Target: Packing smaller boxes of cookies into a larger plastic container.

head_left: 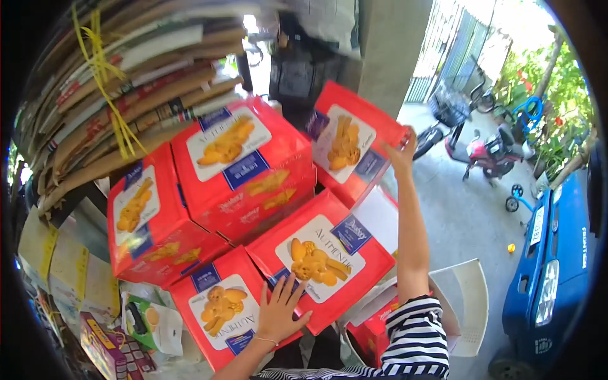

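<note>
Several red cardboard boxes printed with golden-brown food stand in a cluster before me. My left hand [280, 313] lies flat with fingers spread across the two front ones, the near-left red box [223, 307] and the larger near-right red box [323, 259]. At the far right, my right hand [400, 151] grips the corner of another red box [345, 142], which sits tilted against its neighbours. Behind and to the left are the back red box [240, 161] and the left red box [145, 215]. The right hand's fingertips are partly hidden by the corner.
Flattened cardboard [145, 95] tied with yellow string is piled at the far left. An opened carton [465, 304] with red packaging inside is at the lower right. Beyond are a grey pillar [389, 57], a red motorbike [484, 149] and a blue vehicle [551, 253].
</note>
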`<state>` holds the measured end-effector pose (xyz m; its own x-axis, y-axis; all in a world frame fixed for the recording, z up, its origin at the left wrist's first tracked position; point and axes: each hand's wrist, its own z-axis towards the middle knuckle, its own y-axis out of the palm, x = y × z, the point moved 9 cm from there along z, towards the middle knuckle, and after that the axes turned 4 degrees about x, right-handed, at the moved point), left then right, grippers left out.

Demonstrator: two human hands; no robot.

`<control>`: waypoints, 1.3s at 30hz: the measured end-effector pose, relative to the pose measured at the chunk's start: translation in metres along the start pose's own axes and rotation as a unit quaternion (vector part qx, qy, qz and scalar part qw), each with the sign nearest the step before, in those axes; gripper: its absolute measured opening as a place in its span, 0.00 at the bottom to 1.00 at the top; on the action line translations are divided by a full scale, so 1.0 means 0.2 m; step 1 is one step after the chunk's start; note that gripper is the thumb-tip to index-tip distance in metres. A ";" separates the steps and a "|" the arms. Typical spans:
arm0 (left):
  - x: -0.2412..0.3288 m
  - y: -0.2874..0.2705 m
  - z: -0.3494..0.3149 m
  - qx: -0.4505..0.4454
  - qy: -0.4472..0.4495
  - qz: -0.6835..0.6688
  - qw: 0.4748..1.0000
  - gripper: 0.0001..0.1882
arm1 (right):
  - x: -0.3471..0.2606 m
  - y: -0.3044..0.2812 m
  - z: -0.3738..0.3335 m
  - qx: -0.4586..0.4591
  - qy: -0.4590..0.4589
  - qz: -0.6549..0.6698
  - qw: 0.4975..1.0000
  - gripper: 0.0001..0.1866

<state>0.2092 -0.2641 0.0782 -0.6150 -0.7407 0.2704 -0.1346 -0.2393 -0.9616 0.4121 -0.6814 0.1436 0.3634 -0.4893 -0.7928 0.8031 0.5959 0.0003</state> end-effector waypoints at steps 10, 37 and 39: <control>-0.03 0.00 0.15 -0.019 -0.022 -0.012 1.000 0.35 | -0.37 0.11 -0.09 0.003 -0.125 -0.087 0.988 0.42; -0.05 -0.09 -0.04 0.166 0.022 0.001 0.986 0.27 | -0.51 0.00 -0.23 -0.310 0.029 -0.067 0.948 0.38; -0.08 -0.08 -0.06 0.162 0.016 0.022 0.986 0.27 | -0.46 0.00 -0.30 -0.360 0.090 0.007 0.928 0.38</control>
<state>0.2113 -0.2401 0.0893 -0.6393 -0.7364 0.2213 0.1460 -0.3988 -0.9053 0.3500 -0.5979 0.1808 0.2343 -0.4017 -0.8853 0.2506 0.9048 -0.3442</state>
